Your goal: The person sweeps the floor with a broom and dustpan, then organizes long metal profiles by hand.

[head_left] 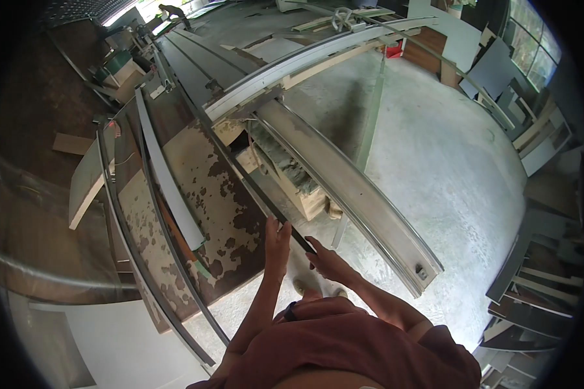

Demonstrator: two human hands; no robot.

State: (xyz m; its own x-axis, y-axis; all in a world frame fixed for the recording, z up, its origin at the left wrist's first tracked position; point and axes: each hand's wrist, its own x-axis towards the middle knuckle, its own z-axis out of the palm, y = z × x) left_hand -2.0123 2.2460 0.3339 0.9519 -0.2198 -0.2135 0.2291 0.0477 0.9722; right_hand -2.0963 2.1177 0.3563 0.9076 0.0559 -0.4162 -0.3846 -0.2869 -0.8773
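Note:
A long, narrow dark strip (256, 188) runs from the machine table down toward my body. My left hand (277, 246) is closed around it along its edge, close to the corner of the worn board. Nearer me, my right hand (328, 260) grips the strip close to its lower end, with the thumb on top. The worn board (188, 188), brown with flaking pale patches, lies left of the strip. On that board rest a white strip (169, 175) and another long dark strip (159, 214).
A wide metal rail (357, 188) juts out to the right of my hands, above the concrete floor (448, 175). A pale metal fence (305, 65) crosses ahead. Stacked panels (538, 279) line the right side. Far off, a person (173, 13) bends over.

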